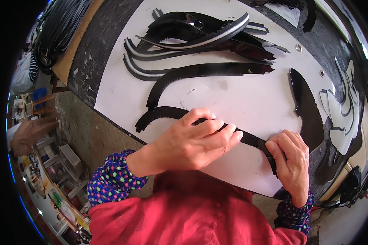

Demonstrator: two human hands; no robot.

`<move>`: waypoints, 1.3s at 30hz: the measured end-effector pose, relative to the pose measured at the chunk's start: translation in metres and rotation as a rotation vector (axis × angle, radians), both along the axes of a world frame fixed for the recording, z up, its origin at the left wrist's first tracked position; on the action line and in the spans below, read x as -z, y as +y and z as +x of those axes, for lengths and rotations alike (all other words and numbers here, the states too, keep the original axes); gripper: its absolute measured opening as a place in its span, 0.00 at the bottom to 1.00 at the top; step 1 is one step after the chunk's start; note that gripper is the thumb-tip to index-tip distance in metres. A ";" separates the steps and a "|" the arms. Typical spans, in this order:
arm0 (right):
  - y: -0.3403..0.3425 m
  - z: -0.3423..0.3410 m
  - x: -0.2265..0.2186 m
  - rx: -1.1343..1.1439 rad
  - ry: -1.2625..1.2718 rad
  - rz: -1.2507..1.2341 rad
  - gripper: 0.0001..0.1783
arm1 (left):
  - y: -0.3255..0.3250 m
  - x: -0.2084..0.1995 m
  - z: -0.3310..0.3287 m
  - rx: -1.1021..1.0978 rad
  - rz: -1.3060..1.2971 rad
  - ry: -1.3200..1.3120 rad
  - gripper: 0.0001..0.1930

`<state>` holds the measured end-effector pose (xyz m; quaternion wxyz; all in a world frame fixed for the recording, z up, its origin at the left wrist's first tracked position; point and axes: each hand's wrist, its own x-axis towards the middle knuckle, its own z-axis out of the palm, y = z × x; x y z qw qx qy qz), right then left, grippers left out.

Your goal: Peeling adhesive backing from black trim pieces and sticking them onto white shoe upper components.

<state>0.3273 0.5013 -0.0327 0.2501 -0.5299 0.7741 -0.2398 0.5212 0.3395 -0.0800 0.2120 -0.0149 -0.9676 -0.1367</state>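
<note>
A long, glossy black curved strip (255,141) with notched edges lies on the white sheet, bowed across its near part. My left hand (192,139) rests over the strip's middle, its fingers bent and closed on it; the fingertips partly cover the strip. Toward the strip's right end, my right hand (290,161) grips it between thumb and curled fingers. The strip's left end shows beyond my left hand. Just above that end, another black curved strip (204,70) touches or nearly touches it.
The white sheet (122,96) covers a dark worn table. A pile of black strips with grey-white bands (184,51) lies at the back. A wide black piece (304,106) and white curved pieces (341,134) lie at right. A cardboard box (71,51) holds black strips at left.
</note>
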 end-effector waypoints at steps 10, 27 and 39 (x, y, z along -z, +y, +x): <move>-0.001 -0.001 0.000 -0.025 0.027 -0.003 0.07 | -0.001 -0.003 0.000 0.002 0.004 -0.035 0.14; -0.001 0.001 0.006 -0.031 0.103 -0.070 0.08 | 0.003 0.000 -0.002 0.001 -0.044 -0.022 0.16; -0.002 0.004 0.005 -0.042 0.135 -0.072 0.07 | 0.010 0.002 -0.002 -0.073 -0.210 -0.013 0.17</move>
